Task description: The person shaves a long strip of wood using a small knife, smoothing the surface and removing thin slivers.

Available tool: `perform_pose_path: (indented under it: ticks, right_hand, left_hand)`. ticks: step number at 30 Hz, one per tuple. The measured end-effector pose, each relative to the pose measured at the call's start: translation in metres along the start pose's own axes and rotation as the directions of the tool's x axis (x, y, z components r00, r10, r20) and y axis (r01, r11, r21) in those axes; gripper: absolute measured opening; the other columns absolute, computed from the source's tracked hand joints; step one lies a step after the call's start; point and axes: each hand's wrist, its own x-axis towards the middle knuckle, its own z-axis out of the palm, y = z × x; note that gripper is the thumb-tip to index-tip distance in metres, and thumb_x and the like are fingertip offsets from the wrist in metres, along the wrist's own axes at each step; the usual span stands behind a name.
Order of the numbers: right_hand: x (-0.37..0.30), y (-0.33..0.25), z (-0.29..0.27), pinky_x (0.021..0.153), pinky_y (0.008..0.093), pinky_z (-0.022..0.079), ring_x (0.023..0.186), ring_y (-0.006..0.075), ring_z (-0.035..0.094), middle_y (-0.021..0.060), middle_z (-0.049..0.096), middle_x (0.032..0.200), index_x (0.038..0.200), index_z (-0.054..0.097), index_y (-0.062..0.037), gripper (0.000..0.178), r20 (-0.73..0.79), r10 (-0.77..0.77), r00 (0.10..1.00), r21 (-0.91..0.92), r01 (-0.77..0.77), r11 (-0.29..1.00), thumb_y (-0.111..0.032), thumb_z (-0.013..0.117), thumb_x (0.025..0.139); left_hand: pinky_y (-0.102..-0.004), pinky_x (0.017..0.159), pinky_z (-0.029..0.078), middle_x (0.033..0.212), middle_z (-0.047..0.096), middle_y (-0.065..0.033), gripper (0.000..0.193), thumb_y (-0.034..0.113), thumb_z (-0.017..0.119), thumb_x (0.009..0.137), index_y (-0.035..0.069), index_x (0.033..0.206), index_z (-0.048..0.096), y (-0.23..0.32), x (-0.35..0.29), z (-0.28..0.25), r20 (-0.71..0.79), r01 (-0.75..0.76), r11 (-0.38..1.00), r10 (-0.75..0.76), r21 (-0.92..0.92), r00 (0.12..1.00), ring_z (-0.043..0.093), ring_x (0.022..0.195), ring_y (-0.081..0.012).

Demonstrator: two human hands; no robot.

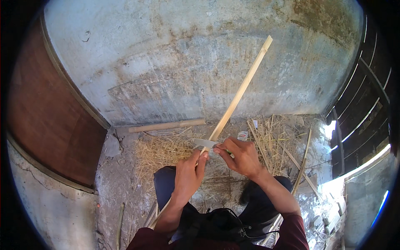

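Observation:
A long pale bamboo strip point(241, 91) slants up and away to the right, with a knot close to its far end. My left hand point(187, 171) is closed round its near part, thumb along the top. In my right hand point(242, 156) is a knife point(205, 143), gripped by the handle, which the fingers mostly hide. Its broad grey blade points left and lies across the strip, just beyond my left fingertips. Both hands are close together above my bent knees.
Straw-like shavings point(162, 151) are heaped on the floor ahead. Thin split sticks point(260, 143) lie on the right, by a longer pole point(303, 162). A bamboo pole point(166, 126) rests along the wall point(166, 75). A brown door point(54, 112) stands at left, dark slatted boards point(362, 112) at right.

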Motion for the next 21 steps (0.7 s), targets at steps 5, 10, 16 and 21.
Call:
perform_pose_path:
  ticks: [5, 10, 16, 21]
  right_hand:
    - [0.0012, 0.0002, 0.0013, 0.052, 0.0442, 0.052, 0.063, 0.0334, 0.070, 0.0076, 0.068, 0.082, 0.096, 0.066, -0.0104, 0.020, -0.026, 0.006, 1.000, -0.013, -0.006, 1.000, -0.025, 0.079, 0.098]
    - [0.0019, -0.0003, 0.0033, 0.051, 0.0399, 0.050, 0.061, 0.0293, 0.069, 0.0065, 0.072, 0.080, 0.092, 0.071, -0.0086, 0.016, -0.078, 0.018, 0.997, -0.023, -0.020, 1.000, -0.015, 0.085, 0.092]
    - [0.0009, 0.0027, 0.0036, 0.052, 0.0424, 0.052, 0.064, 0.0311, 0.071, 0.0055, 0.072, 0.083, 0.094, 0.070, -0.0113, 0.016, -0.088, 0.022, 0.996, -0.027, -0.025, 0.999, -0.022, 0.082, 0.095]
    - [0.0043, 0.0049, 0.0023, 0.052, 0.0407, 0.052, 0.064, 0.0288, 0.072, 0.0050, 0.072, 0.082, 0.092, 0.071, -0.0106, 0.015, -0.111, 0.024, 0.994, -0.045, -0.029, 0.999, -0.018, 0.084, 0.092]
  left_hand:
    - [-0.0399, 0.054, 0.047, 0.070, 0.068, -0.0149, 0.027, 0.021, 0.060, 0.112, -0.003, 0.100, 0.065, -0.0038, -0.0029, 0.0068, -0.037, -0.009, 1.000, 0.009, 0.022, 0.999, 0.066, 0.055, -0.0265]
    - [-0.0412, 0.054, 0.048, 0.071, 0.068, -0.0157, 0.027, 0.022, 0.059, 0.113, -0.002, 0.100, 0.063, 0.0003, -0.0034, 0.0070, -0.015, 0.028, 0.996, -0.026, 0.085, 1.000, 0.068, 0.056, -0.0307]
    - [-0.0436, 0.054, 0.048, 0.070, 0.068, -0.0162, 0.028, 0.022, 0.059, 0.113, -0.001, 0.098, 0.063, -0.0029, -0.0037, 0.0088, -0.016, 0.008, 0.995, -0.006, 0.104, 1.000, 0.068, 0.057, -0.0345]
    - [-0.0449, 0.054, 0.047, 0.070, 0.068, -0.0179, 0.028, 0.022, 0.059, 0.113, -0.001, 0.097, 0.062, -0.0024, -0.0023, 0.0113, -0.041, -0.013, 0.991, 0.018, 0.132, 0.999, 0.068, 0.058, -0.0377]
